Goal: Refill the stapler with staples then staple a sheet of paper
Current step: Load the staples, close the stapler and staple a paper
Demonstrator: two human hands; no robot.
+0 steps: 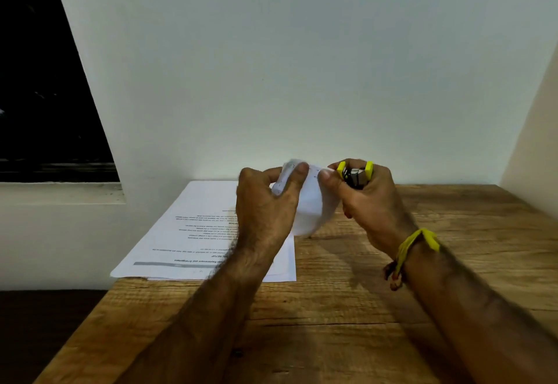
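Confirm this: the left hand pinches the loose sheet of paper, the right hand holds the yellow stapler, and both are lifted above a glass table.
Not quite. The head view shows a wooden table, not glass. The rest stands: the left hand pinches the loose sheet of paper, the right hand holds the yellow stapler, both lifted above it.

A plain pale grey-white painted wall point(302, 66) fills most of the upper frame, evenly lit and brightest low at the centre. At the upper left a dark window point(39, 81) shows only blackness, with a white ledge point(60, 192) running beneath it. A cream side wall point(534, 142) slants in at the right edge. The brown, grainy wooden bench point(332, 323) spans the lower frame, and a dark floor point(36, 338) shows at the lower left.
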